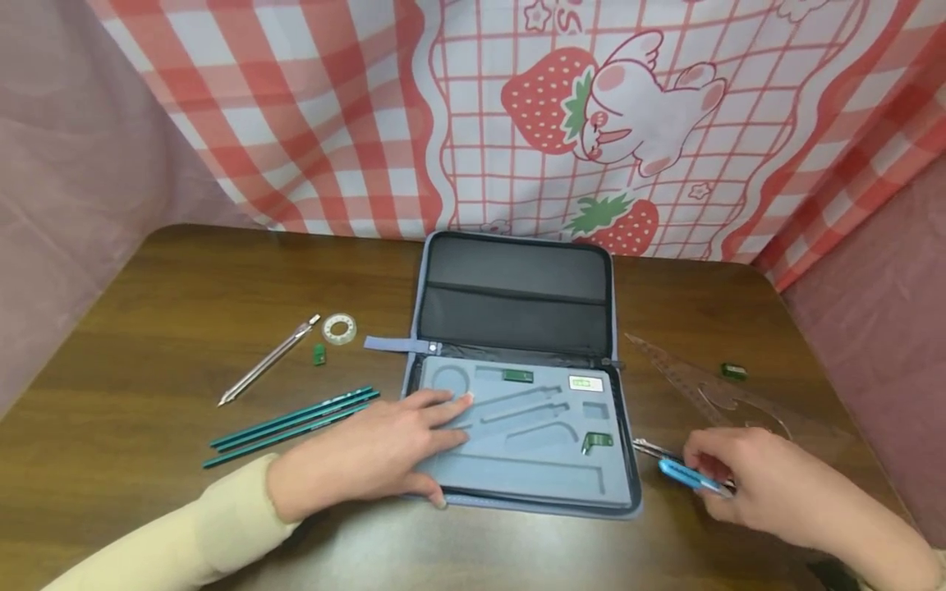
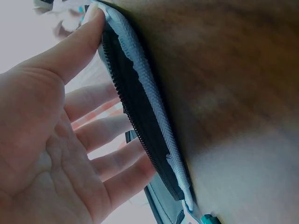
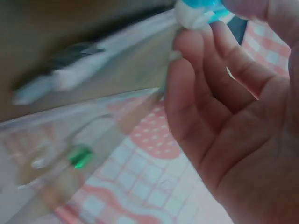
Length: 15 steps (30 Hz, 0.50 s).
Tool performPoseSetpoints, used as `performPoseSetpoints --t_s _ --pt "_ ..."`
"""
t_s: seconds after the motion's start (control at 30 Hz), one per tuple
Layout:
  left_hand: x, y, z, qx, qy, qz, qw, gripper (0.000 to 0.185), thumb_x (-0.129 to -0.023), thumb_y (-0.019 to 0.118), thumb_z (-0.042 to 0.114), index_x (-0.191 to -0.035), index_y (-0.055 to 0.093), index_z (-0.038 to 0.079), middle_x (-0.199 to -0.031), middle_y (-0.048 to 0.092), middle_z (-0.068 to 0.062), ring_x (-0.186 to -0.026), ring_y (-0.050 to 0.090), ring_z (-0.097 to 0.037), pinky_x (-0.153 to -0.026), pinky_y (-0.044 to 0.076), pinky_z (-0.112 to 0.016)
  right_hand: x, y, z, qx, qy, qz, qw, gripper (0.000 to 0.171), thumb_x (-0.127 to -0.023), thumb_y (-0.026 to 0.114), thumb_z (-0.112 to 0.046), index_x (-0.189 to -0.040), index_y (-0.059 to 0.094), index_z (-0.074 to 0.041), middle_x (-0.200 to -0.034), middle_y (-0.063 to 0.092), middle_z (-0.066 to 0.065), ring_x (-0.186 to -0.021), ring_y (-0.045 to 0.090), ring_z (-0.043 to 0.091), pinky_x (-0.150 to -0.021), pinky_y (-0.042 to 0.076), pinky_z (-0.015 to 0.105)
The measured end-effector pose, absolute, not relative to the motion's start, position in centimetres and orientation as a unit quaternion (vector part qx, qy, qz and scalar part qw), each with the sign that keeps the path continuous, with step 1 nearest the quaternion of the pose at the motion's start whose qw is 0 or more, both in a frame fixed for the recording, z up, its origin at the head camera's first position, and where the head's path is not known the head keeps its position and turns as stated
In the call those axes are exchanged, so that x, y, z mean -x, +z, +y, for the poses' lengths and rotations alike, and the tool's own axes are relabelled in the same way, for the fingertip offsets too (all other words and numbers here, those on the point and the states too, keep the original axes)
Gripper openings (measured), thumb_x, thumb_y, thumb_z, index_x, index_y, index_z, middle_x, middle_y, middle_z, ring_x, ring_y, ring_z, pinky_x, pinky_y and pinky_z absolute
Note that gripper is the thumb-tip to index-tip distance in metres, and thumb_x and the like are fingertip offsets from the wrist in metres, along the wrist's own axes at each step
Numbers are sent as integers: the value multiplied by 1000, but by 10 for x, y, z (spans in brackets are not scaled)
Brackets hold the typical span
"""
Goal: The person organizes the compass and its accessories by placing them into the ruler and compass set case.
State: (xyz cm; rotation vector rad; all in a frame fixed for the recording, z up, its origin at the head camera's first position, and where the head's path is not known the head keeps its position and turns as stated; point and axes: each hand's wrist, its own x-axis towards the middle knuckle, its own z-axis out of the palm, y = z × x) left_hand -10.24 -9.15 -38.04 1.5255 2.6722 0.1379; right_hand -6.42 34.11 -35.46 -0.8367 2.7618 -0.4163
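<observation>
A zippered case (image 1: 423, 287) lies open, its lower half filled by a grey-blue foam insert (image 1: 517, 484) with shaped hollows. My left hand (image 1: 377, 447) rests spread over the insert's left side, thumb at the case's front edge; in the left wrist view the zipper edge (image 2: 133, 107) passes by the fingers. To the right of the case, my right hand (image 1: 769, 480) pinches a slim blue-and-white item (image 1: 687, 476) whose kind is unclear. Close beside it is a silver-tipped item (image 1: 650, 448), partly hidden and blurred in the right wrist view.
Left lie three teal pencils (image 1: 296, 419), a silver compass-like tool (image 1: 269, 361), a clear ring (image 1: 339, 329) and a small green sharpener (image 1: 319, 355). Set in the foam are a white eraser (image 1: 585, 383) and green pieces (image 1: 597, 440). Right are a clear triangular ruler (image 1: 687, 379) and a green block (image 1: 734, 371).
</observation>
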Motion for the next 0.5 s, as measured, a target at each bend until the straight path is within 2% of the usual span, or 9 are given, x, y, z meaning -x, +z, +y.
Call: performPoseSetpoints --t_s 0.13,0.3,0.5 --pt "102 -380 -91 -495 47 867 30 71 -78 69 65 -132 65 18 -155 41 -6 -135 44 -27 -76 56 -41 77 -339 309 318 -142 935 61 39 -68 85 -8 -87 59 -30 -77 48 -22 -66 46 -3 -55 42 21" --pt "102 -378 -91 -489 49 870 45 72 -79 70 64 -134 64 18 -155 41 -6 -135 44 -27 -77 56 -40 97 -333 263 347 -143 924 71 26 -74 83 -11 -92 68 -23 -88 56 -16 -71 51 1 -61 48 23" --pt "102 -378 -88 -490 55 868 56 71 -80 70 63 -135 63 18 -155 40 -6 -136 43 -28 -81 56 -39 112 -345 228 403 -130 903 74 18 -79 78 -10 -94 73 -19 -88 59 -11 -73 52 3 -64 48 25"
